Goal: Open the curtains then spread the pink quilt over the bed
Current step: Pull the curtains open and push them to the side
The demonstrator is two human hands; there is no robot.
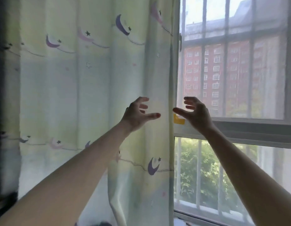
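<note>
A pale yellow-green curtain [86, 82] with purple moons and stars hangs over the left part of the window, its right edge near the middle of the view. My left hand [138, 113] is raised in front of that edge, fingers spread and loosely bent, holding nothing. My right hand [193, 111] is raised just right of the curtain edge, in front of a sheer white curtain [236, 75], fingers also spread and holding nothing. The two thumbs point at each other with the curtain edge between them. The pink quilt and the bed are out of view.
The window [239, 128] has a grey frame and outer bars; a red building and green trees show through it. A yellow tag [179, 120] sits by the curtain edge. A dark wall or furniture edge [1, 144] borders the left.
</note>
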